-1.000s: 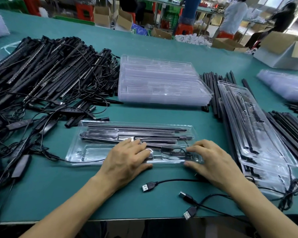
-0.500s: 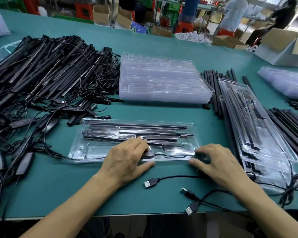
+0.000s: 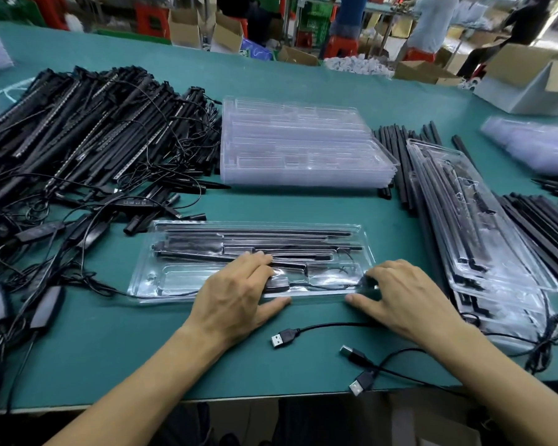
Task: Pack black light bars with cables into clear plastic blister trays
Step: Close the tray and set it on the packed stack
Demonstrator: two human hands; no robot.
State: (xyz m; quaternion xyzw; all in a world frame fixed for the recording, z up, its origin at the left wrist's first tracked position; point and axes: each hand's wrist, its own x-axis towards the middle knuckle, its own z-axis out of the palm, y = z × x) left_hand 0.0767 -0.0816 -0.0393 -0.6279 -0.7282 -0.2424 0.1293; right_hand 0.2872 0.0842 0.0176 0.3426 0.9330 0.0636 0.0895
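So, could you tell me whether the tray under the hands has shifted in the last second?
No: the tray sits just as far from the stack of empty trays behind it as before.

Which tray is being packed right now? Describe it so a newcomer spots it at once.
On the green table, look just in front of the tall stack of empty trays. One tray lies there crosswise, with the left hand and right hand on its near side. Unlike the packed pile at right, it lies alone.

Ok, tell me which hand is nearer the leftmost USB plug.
Left. The left hand rests on the tray just beyond the USB plug; the right hand is farther off to the plug's right, at the tray's end.
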